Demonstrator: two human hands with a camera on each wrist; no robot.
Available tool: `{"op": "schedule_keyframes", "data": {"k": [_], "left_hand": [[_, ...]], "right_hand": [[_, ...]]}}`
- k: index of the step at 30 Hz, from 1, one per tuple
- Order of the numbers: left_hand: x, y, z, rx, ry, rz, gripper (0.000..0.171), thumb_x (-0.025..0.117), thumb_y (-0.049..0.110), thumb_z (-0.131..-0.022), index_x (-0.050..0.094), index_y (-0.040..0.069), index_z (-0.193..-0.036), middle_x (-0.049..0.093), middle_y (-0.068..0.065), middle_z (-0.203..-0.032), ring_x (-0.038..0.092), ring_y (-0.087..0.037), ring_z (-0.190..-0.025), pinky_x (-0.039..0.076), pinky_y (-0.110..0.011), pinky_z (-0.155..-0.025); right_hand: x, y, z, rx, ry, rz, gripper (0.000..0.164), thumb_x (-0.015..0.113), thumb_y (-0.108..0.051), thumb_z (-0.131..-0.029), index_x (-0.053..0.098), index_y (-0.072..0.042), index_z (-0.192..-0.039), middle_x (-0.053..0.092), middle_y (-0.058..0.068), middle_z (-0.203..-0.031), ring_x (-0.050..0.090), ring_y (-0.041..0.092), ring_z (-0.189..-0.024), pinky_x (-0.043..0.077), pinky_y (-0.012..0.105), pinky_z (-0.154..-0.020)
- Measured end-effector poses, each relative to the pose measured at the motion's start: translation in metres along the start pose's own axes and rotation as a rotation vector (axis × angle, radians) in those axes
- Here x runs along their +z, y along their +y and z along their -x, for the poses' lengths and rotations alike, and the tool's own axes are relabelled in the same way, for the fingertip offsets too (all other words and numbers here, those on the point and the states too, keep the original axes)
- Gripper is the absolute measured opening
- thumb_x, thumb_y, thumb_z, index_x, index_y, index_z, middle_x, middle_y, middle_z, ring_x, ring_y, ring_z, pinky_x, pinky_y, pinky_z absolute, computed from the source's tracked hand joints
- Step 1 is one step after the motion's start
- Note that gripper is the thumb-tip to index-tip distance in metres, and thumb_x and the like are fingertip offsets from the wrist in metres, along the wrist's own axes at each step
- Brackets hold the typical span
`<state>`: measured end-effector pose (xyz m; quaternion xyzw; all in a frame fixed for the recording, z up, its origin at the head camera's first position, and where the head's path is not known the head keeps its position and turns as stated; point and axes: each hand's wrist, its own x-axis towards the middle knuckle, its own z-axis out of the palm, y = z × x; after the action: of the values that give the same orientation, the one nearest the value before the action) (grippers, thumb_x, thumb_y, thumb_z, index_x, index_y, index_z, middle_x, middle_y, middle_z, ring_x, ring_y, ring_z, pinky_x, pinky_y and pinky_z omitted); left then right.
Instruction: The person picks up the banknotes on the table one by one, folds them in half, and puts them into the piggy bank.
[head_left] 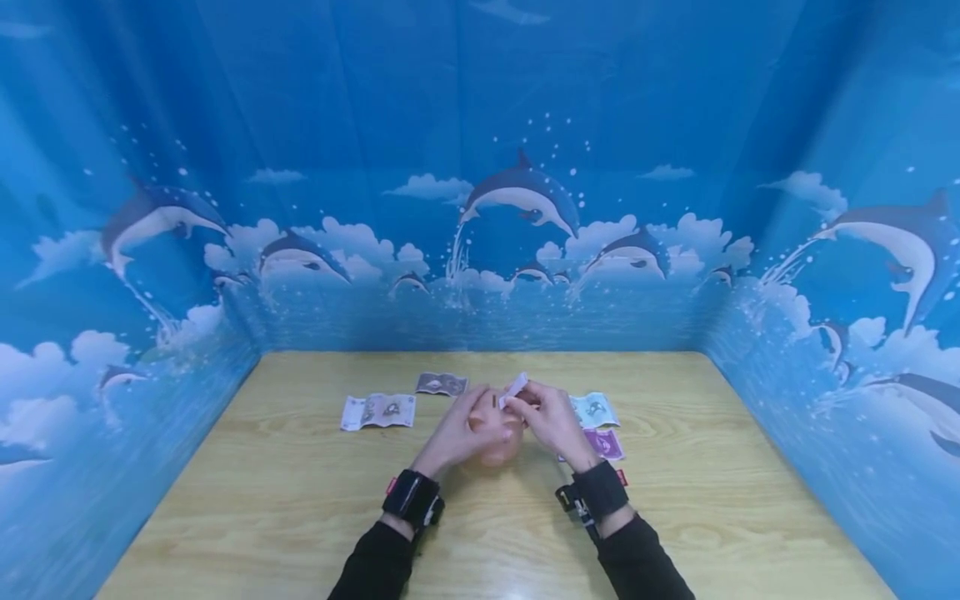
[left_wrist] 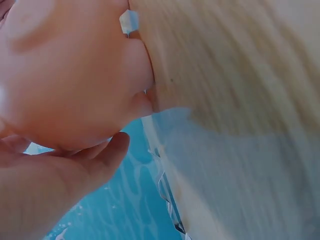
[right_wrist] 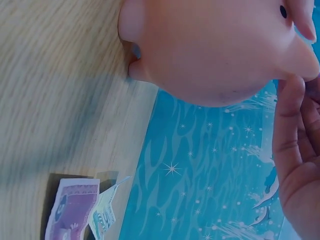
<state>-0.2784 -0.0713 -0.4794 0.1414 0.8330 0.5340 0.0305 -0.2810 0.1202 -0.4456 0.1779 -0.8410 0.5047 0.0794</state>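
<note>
A pinkish-orange piggy bank (head_left: 498, 454) stands on the table between the two hands, a dark slot in its top. My left hand (head_left: 459, 429) holds it from the left side; in the left wrist view the fingers (left_wrist: 112, 152) lie against its rounded body (left_wrist: 75, 80). With thumb and fingers, my right hand (head_left: 553, 418) pinches a folded pale banknote (head_left: 517, 384) just to the right of the slot. From the right wrist, the right hand's fingers (right_wrist: 289, 120) appear beside the piggy bank (right_wrist: 205, 50), and the folded note is hidden there.
Left of the piggy bank lie a pale banknote (head_left: 378, 411) and a brown one (head_left: 442, 383). To its right are a greenish banknote (head_left: 595, 409) and a purple one (head_left: 604, 443). A blue dolphin-print curtain (head_left: 480, 308) encloses the wooden table (head_left: 300, 500).
</note>
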Motion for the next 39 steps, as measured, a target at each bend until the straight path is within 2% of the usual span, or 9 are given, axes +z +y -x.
{"op": "schedule_keyframes", "data": {"k": [7, 15, 21, 27, 34, 39], "left_hand": [[0.001, 0.001, 0.001, -0.030, 0.004, 0.039, 0.094, 0.084, 0.048, -0.072, 0.037, 0.022, -0.149, 0.036, -0.010, -0.154, 0.040, -0.034, -0.137, 0.035, -0.066, -0.108], [0.005, 0.002, 0.003, -0.025, 0.018, 0.055, 0.082, 0.084, 0.047, -0.071, 0.043, 0.025, -0.139, 0.049, -0.008, -0.139, 0.053, -0.030, -0.122, 0.044, -0.059, -0.103], [0.006, 0.000, 0.003, -0.027, 0.009, 0.063, 0.084, 0.084, 0.047, -0.072, 0.041, 0.024, -0.141, 0.049, -0.009, -0.139, 0.053, -0.030, -0.123, 0.044, -0.061, -0.102], [0.006, 0.002, 0.002, -0.009, 0.015, 0.036, 0.082, 0.083, 0.045, -0.074, 0.041, 0.022, -0.141, 0.048, -0.010, -0.140, 0.052, -0.030, -0.124, 0.042, -0.059, -0.105], [0.006, 0.002, 0.002, -0.005, 0.010, 0.032, 0.086, 0.082, 0.047, -0.074, 0.039, 0.020, -0.143, 0.045, -0.011, -0.145, 0.049, -0.031, -0.127, 0.041, -0.061, -0.105], [0.006, 0.003, 0.003, -0.009, 0.011, 0.032, 0.091, 0.082, 0.048, -0.074, 0.035, 0.017, -0.147, 0.040, -0.012, -0.150, 0.047, -0.032, -0.131, 0.041, -0.061, -0.106]], "right_hand": [[0.001, 0.001, -0.002, -0.005, -0.008, 0.013, 0.015, 0.068, -0.023, -0.092, 0.072, -0.014, -0.104, 0.075, 0.004, -0.092, 0.069, 0.012, -0.075, 0.060, 0.029, -0.064], [0.002, 0.003, -0.003, -0.054, 0.007, 0.060, 0.018, 0.067, -0.025, -0.093, 0.072, -0.013, -0.105, 0.076, 0.001, -0.093, 0.070, 0.014, -0.084, 0.059, 0.023, -0.073], [0.002, 0.001, -0.003, -0.049, -0.002, 0.048, 0.023, 0.067, -0.025, -0.093, 0.071, -0.009, -0.108, 0.076, 0.003, -0.096, 0.070, 0.017, -0.088, 0.059, 0.024, -0.076], [0.004, 0.000, -0.007, -0.051, -0.006, 0.093, 0.021, 0.068, -0.025, -0.093, 0.072, -0.012, -0.107, 0.076, 0.001, -0.092, 0.070, 0.016, -0.087, 0.059, 0.027, -0.077], [0.003, 0.001, -0.013, -0.116, -0.012, 0.168, 0.013, 0.068, -0.023, -0.093, 0.072, -0.014, -0.100, 0.076, 0.000, -0.087, 0.070, 0.017, -0.084, 0.057, 0.030, -0.076], [0.002, -0.002, -0.019, -0.145, -0.060, 0.195, 0.010, 0.068, -0.020, -0.093, 0.071, -0.014, -0.100, 0.075, 0.000, -0.087, 0.068, 0.013, -0.080, 0.057, 0.026, -0.072]]}}
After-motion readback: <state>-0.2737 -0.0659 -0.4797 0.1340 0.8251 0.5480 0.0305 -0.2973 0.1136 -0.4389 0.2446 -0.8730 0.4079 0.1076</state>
